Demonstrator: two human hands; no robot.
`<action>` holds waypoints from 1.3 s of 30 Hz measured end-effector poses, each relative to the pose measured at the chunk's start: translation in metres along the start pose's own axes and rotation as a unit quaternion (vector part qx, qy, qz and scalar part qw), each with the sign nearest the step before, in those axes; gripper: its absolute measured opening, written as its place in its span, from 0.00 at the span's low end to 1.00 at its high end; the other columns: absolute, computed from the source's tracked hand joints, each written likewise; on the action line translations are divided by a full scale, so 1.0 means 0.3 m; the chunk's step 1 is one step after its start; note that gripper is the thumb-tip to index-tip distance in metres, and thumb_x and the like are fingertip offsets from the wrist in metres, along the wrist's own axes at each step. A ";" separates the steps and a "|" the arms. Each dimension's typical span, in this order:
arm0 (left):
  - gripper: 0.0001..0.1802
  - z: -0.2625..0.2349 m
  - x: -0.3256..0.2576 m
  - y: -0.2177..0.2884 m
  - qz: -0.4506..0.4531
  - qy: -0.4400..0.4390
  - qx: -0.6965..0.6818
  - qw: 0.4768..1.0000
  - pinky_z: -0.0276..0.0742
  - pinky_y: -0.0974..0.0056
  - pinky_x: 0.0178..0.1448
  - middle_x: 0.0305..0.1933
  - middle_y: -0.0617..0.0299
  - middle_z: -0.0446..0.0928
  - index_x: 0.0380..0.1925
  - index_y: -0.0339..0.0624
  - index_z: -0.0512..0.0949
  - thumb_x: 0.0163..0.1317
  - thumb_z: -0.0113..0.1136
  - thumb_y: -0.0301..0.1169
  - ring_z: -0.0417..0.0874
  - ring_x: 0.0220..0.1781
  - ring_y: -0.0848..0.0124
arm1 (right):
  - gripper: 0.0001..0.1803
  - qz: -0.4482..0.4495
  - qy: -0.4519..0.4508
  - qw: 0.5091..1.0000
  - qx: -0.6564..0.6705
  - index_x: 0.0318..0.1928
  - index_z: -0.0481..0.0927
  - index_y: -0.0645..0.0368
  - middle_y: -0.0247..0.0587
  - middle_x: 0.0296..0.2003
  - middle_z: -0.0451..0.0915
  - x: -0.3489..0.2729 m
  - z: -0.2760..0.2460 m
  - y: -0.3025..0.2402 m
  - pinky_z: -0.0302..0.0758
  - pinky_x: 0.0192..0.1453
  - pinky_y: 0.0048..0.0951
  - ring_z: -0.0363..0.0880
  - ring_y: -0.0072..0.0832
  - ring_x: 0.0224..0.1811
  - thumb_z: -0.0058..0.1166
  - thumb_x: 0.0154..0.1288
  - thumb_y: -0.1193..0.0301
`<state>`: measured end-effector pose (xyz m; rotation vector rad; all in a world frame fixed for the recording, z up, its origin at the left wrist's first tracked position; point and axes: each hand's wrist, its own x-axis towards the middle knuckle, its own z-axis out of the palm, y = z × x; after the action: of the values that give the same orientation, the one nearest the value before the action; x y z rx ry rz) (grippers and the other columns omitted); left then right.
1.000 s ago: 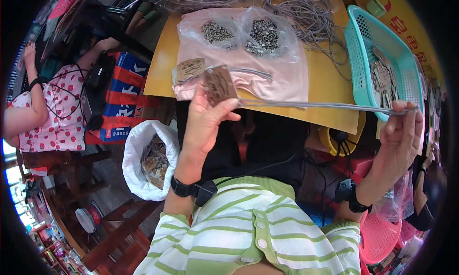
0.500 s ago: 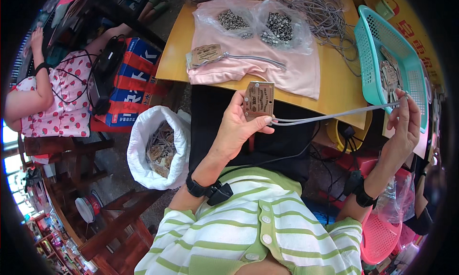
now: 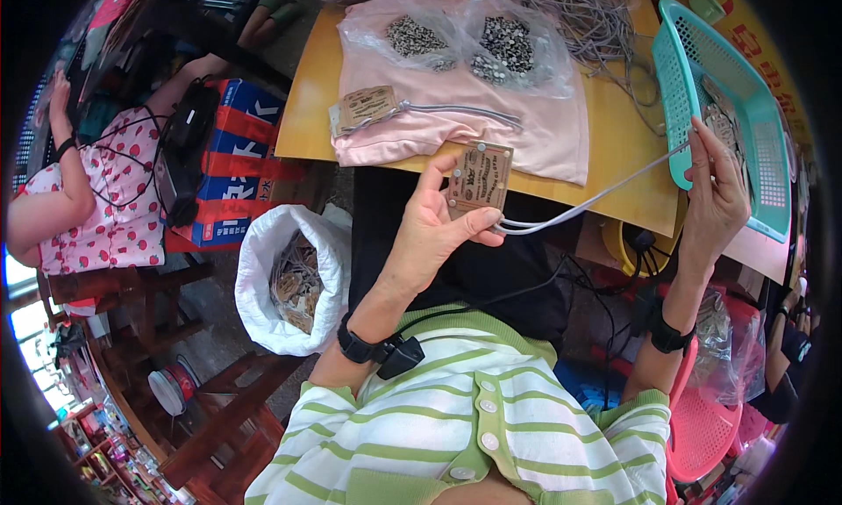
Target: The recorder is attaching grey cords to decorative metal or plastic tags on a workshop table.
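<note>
Gripping the brown tag (image 3: 481,185) between thumb and fingers, your left hand (image 3: 430,235) holds it up at the near edge of the table (image 3: 614,154); the grey cord (image 3: 605,193) runs from the tag's lower corner in a slack curve up to your right hand (image 3: 719,185); there your fingertips pinch it, in front of the green basket (image 3: 677,84); the pink cloth (image 3: 544,132) bears a stack of tags (image 3: 368,106) and clear bags (image 3: 364,35) of small studs (image 3: 506,44); a white sack (image 3: 254,303) stands to your left.
</note>
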<state>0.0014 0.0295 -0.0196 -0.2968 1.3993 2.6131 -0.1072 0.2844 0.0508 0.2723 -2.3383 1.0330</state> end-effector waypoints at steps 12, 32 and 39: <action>0.17 -0.011 0.049 0.035 -0.016 0.060 0.088 0.994 0.83 0.72 0.37 0.37 0.54 0.80 0.50 0.33 0.75 0.58 0.59 0.19 0.84 0.33 0.70 | 0.10 0.231 -0.090 0.897 0.365 0.46 0.75 0.64 0.38 0.35 0.81 -0.022 0.151 -0.140 0.71 0.29 0.14 0.76 0.15 0.27 0.48 0.70 0.72; 0.14 0.044 0.086 0.030 0.027 0.066 0.137 0.988 0.78 0.76 0.29 0.46 0.59 0.74 0.42 0.40 0.73 0.56 0.64 0.23 0.78 0.35 0.76 | 0.14 0.322 -0.365 0.801 0.347 0.26 0.78 0.64 0.25 0.20 0.70 -0.160 0.304 -0.111 0.59 0.24 0.19 0.63 0.11 0.23 0.56 0.62 0.65; 0.10 0.078 0.090 0.029 0.188 0.090 0.442 0.872 0.77 0.77 0.35 0.58 0.57 0.69 0.39 0.37 0.78 0.56 0.62 0.20 0.79 0.40 0.78 | 0.13 0.341 -0.321 0.804 0.365 0.25 0.78 0.63 0.24 0.19 0.70 -0.182 0.340 -0.096 0.59 0.24 0.18 0.63 0.10 0.22 0.56 0.60 0.67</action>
<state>-0.0291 0.0454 -0.0068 -0.1394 2.7428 1.8763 -0.0933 0.1883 -0.0180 0.0403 -2.5276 2.5501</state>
